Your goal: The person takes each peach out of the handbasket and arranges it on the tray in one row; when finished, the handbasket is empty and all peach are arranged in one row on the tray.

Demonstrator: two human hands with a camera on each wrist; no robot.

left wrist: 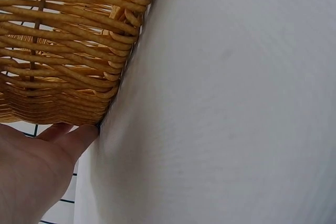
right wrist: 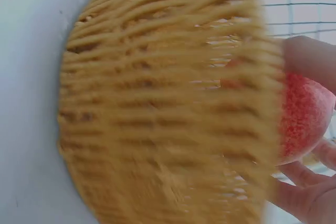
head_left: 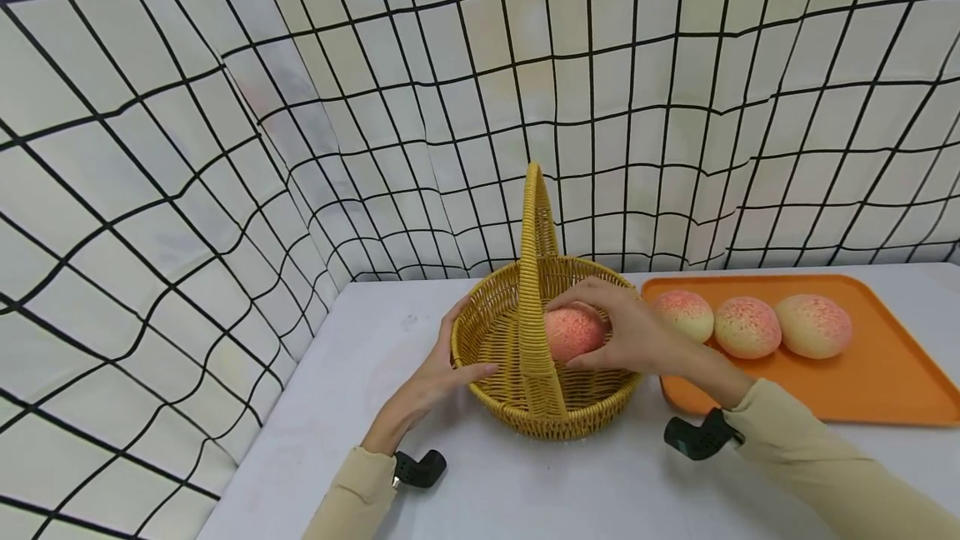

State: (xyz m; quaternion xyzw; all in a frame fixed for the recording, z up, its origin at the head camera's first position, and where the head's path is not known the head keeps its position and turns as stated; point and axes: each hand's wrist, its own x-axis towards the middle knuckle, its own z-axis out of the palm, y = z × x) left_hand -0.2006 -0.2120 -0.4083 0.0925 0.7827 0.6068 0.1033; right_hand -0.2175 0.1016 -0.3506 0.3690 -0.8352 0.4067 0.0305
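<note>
A round yellow wicker basket [head_left: 592, 422] with a tall arched handle [head_left: 531, 273] stands on the white table. My left hand [head_left: 431, 377] holds its left side, thumb over the rim and fingers along the outer wall. In the left wrist view, fingertips [left wrist: 84, 136] reach the basket's lower edge by the tabletop. Inside the basket's opening, right of the handle, my right hand [head_left: 628, 330] grips a pink speckled peach [head_left: 572, 333] between thumb and fingers. The right wrist view shows that peach [right wrist: 307, 116] above the rim, partly hidden by the woven wall.
An orange tray [head_left: 892, 373] lies at the right, close beside the basket. Three more peaches [head_left: 747, 327] sit in a row on it. Behind and to the left rises a black wire grid [head_left: 442, 77] over white sheeting.
</note>
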